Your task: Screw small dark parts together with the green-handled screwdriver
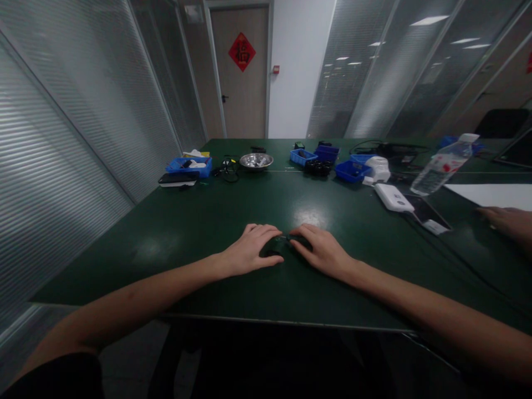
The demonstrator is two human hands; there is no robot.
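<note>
My left hand [252,250] rests on the green table [208,216] near its front edge, thumb and fingers apart in a C shape around a small dark object [273,253] close to the thumb. Facing it, my right hand [319,249] is curled over a dark item [300,240], which is mostly hidden under the fingers. A thin shiny piece [282,237] sticks out from that item towards the left fingertips. What exactly these dark pieces are is too small and dim to tell.
Blue trays [202,171] and a metal bowl [256,162] stand at the back. To the right are a blue bin [351,172], a white power bank [393,198], a water bottle [443,166] and another person's hand [509,221].
</note>
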